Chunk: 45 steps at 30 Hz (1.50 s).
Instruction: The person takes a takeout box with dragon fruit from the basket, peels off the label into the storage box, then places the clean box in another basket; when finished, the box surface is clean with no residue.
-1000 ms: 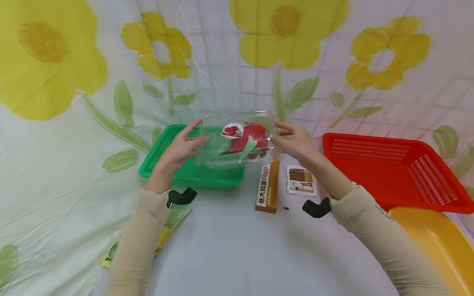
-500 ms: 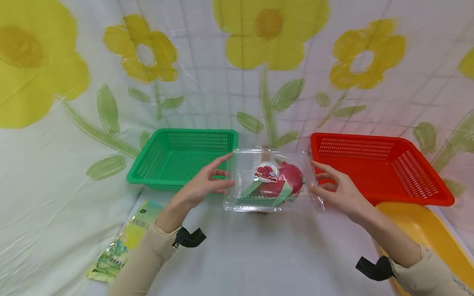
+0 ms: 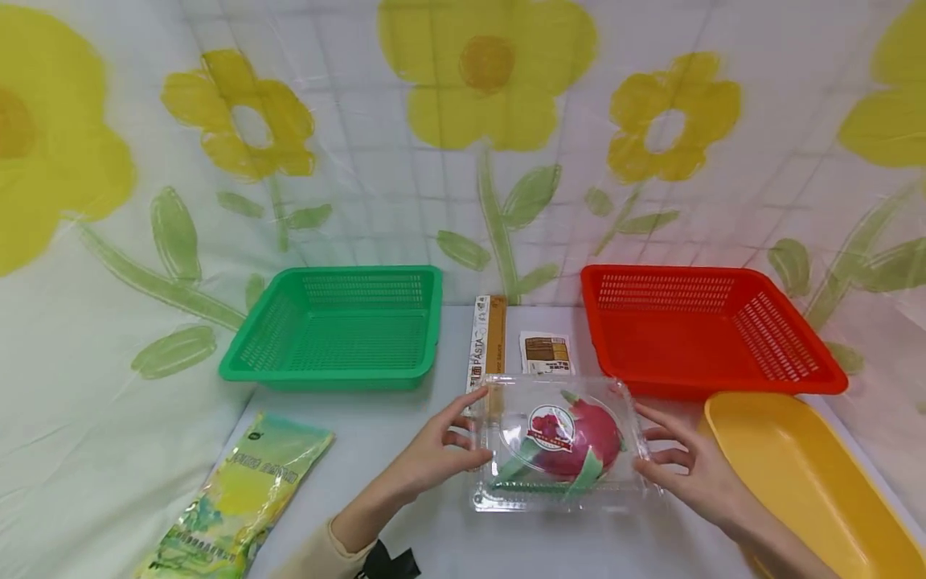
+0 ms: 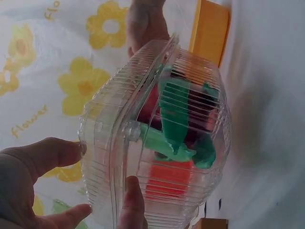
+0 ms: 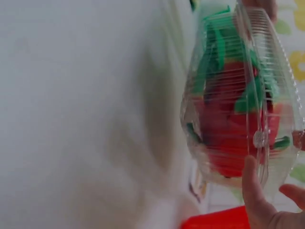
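Observation:
Between my two hands a clear plastic clamshell box (image 3: 553, 497) is held off the table. A red dragon fruit (image 3: 599, 434) with green scales lies inside it, behind a round label (image 3: 551, 427) on the lid. My left hand (image 3: 443, 450) grips the left end. My right hand (image 3: 693, 470) grips the right end. In the left wrist view the box (image 4: 102, 148) looks closed, with thumb and fingers on its rim and side. The right wrist view shows a thumb on the rim of the box (image 5: 190, 112).
Behind the box lie a pasta box (image 3: 496, 338) and a small white-and-brown packet (image 3: 547, 354). A green basket (image 3: 325, 375) stands back left, a red basket (image 3: 709, 386) back right. A yellow tray (image 3: 788, 450) is at right, a green-yellow pouch (image 3: 242, 490) at left.
Both hands have brought the clamshell box down and nearer, from in front of the green basket to the middle of the table. The head view has shifted too.

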Motion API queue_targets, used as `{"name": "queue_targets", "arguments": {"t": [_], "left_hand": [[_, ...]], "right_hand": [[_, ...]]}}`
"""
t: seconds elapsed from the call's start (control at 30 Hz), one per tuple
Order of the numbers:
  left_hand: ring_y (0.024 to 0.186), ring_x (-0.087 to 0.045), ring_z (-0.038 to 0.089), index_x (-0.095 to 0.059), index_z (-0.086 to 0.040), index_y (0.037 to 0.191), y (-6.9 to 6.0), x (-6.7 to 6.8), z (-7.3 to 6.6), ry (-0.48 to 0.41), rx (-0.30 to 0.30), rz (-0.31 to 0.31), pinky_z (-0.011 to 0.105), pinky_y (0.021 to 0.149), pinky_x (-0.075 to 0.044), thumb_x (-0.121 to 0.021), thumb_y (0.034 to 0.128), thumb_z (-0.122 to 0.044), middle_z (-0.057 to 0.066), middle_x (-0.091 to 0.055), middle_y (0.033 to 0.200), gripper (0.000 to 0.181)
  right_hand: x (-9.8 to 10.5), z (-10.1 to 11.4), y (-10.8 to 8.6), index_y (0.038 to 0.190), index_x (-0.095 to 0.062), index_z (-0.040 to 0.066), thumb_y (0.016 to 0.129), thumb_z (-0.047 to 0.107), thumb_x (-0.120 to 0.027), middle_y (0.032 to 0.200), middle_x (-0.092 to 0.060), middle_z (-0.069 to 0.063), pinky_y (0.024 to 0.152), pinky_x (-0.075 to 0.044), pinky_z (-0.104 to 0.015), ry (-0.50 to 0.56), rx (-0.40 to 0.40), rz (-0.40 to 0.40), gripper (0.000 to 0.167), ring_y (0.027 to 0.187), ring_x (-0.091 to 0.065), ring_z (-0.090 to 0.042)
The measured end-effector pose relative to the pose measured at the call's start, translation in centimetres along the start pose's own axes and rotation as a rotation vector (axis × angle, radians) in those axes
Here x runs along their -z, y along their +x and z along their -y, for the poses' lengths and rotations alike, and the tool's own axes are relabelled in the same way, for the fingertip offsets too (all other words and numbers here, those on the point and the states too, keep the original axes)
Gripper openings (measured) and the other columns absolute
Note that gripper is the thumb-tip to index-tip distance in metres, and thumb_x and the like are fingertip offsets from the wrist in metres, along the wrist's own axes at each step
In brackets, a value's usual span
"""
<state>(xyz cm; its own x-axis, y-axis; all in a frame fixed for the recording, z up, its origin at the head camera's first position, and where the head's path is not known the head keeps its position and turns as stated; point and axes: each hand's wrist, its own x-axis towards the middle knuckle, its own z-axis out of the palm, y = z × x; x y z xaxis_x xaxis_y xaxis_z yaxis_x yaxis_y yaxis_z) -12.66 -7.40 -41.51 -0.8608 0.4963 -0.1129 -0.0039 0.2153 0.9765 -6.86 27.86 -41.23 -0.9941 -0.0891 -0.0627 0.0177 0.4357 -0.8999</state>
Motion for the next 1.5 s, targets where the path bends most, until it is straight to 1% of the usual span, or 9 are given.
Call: {"name": "queue_targets", "arguments": {"t": [0.2,0.43,0.67,0.9,1.07,1.17,1.3,1.4,1.5], "left_hand": [[0.09,-0.057,0.021,-0.039,-0.024,0.152,-0.6,-1.3,1.4,-0.013,0.014,0.001,0.031,0.07,-0.054,-0.076,0.0839,-0.011,0.018,-0.045,0.129,0.079],[0.086,-0.058,0.02,-0.04,-0.025,0.151,-0.7,-2.3,2.6,-0.024,0.022,-0.006,0.03,0.068,-0.054,-0.077,0.0812,-0.009,0.017,-0.05,0.116,0.081],[0.087,-0.056,0.02,-0.039,-0.028,0.151,-0.6,-2.7,3.4,-0.019,0.02,-0.019,0.031,0.066,-0.053,-0.077,0.0796,-0.008,0.015,-0.049,0.117,0.083],[0.089,-0.058,0.021,-0.037,-0.028,0.151,-0.3,-2.7,3.3,0.02,0.013,-0.016,0.033,0.068,-0.054,-0.077,0.082,-0.013,0.017,-0.05,0.119,0.081],[0.094,-0.059,0.024,-0.038,-0.024,0.151,-0.3,-2.5,3.3,0.207,-0.06,-0.03,0.031,0.071,-0.055,-0.076,0.0832,-0.024,0.02,-0.048,0.126,0.078],[0.105,-0.059,0.029,-0.043,-0.023,0.148,-0.3,-2.5,3.3,0.445,-0.165,-0.106,0.035,0.076,-0.055,-0.076,0.0831,-0.034,0.02,-0.046,0.131,0.074],[0.128,-0.045,0.029,-0.048,-0.023,0.145,0.1,-2.7,3.2,0.699,-0.321,-0.191,0.047,0.087,-0.052,-0.076,0.0805,-0.045,0.016,-0.041,0.143,0.074],[0.138,-0.034,0.028,-0.047,-0.02,0.146,0.4,-2.9,3.2,0.779,-0.39,-0.155,0.053,0.099,-0.045,-0.074,0.0789,-0.051,0.014,-0.038,0.149,0.079],[0.142,-0.029,0.028,-0.047,-0.019,0.146,0.6,-3.0,3.5,0.845,-0.401,-0.115,0.056,0.106,-0.038,-0.071,0.0774,-0.058,0.011,-0.033,0.154,0.083]], "right_hand": [[-0.7,-1.9,-1.1,0.149,-0.038,0.002,0.086,0.009,-0.074,0.121,-0.056,-0.025,0.071,-0.058,-0.027,0.022,-0.077,0.022,0.073,0.085,-0.067,-0.018],[-0.7,-3.0,-1.8,0.15,-0.036,0.004,0.088,0.011,-0.073,0.123,-0.055,-0.022,0.073,-0.057,-0.026,0.019,-0.125,0.032,0.072,0.086,-0.066,-0.015],[-0.7,-3.0,-1.9,0.15,-0.036,0.006,0.088,0.013,-0.074,0.125,-0.054,-0.023,0.074,-0.057,-0.025,-0.003,-0.139,0.024,0.073,0.088,-0.066,-0.017],[-0.5,-2.8,-1.8,0.149,-0.039,0.004,0.088,0.011,-0.073,0.124,-0.057,-0.024,0.073,-0.056,-0.024,-0.06,-0.069,0.007,0.07,0.089,-0.067,-0.019],[-0.4,-2.8,-1.6,0.147,-0.042,0.006,0.087,0.014,-0.074,0.127,-0.055,-0.027,0.073,-0.059,-0.035,-0.119,-0.047,0.001,0.069,0.098,-0.065,-0.03],[-0.4,-2.7,-1.5,0.146,-0.045,0.005,0.086,0.014,-0.076,0.128,-0.055,-0.028,0.074,-0.06,-0.039,-0.159,-0.005,-0.005,0.068,0.101,-0.064,-0.036],[-0.3,-2.7,-1.3,0.142,-0.048,0.003,0.084,0.013,-0.077,0.13,-0.055,-0.028,0.074,-0.06,-0.037,-0.195,0.06,-0.024,0.065,0.102,-0.064,-0.039],[-0.4,-2.9,-1.1,0.137,-0.054,0.001,0.082,0.01,-0.078,0.126,-0.058,-0.027,0.071,-0.06,-0.035,-0.233,0.144,-0.071,0.06,0.099,-0.065,-0.037],[-0.5,-2.7,-0.8,0.132,-0.059,0.001,0.081,0.01,-0.079,0.122,-0.06,-0.023,0.071,-0.059,-0.032,-0.287,0.216,-0.119,0.056,0.097,-0.064,-0.037]]}}
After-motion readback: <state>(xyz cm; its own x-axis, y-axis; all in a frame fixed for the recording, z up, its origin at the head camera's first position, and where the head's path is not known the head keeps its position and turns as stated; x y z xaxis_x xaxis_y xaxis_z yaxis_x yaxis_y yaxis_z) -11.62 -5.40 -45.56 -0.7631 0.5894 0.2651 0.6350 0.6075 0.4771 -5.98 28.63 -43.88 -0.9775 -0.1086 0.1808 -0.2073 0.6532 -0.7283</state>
